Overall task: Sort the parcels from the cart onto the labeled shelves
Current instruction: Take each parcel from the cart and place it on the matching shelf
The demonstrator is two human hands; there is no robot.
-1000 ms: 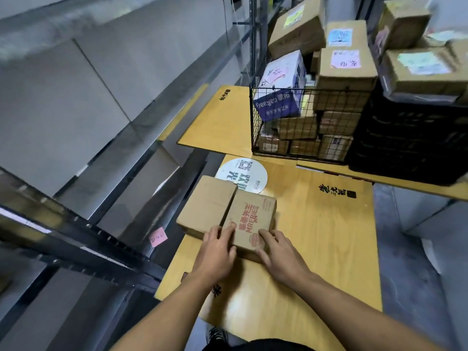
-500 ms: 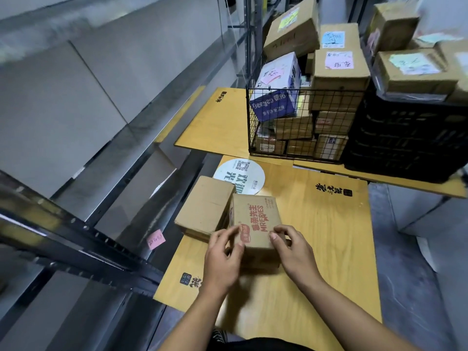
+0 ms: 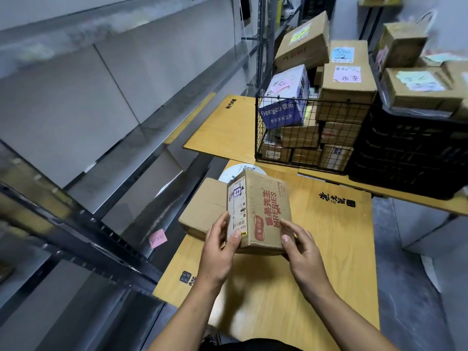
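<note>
Yellow wooden desk (image 3: 329,252), centre: brown printed cardboard parcel (image 3: 263,206) clasped by left grip (image 3: 217,249) and right grip (image 3: 301,252). Label check likely; next, matching grey metal shelf (image 3: 106,102).

Plain box (image 3: 202,211) crowds left; tabletop (image 3: 329,249) right free.

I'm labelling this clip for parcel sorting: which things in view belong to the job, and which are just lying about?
Job: MR.FRIES box, held by left hand and right hand; plain brown parcel beside it; wire basket of parcels; black crate with parcels on top; shelf rack with its pink note.
Lying about: round white disc on the wooden table.
</note>
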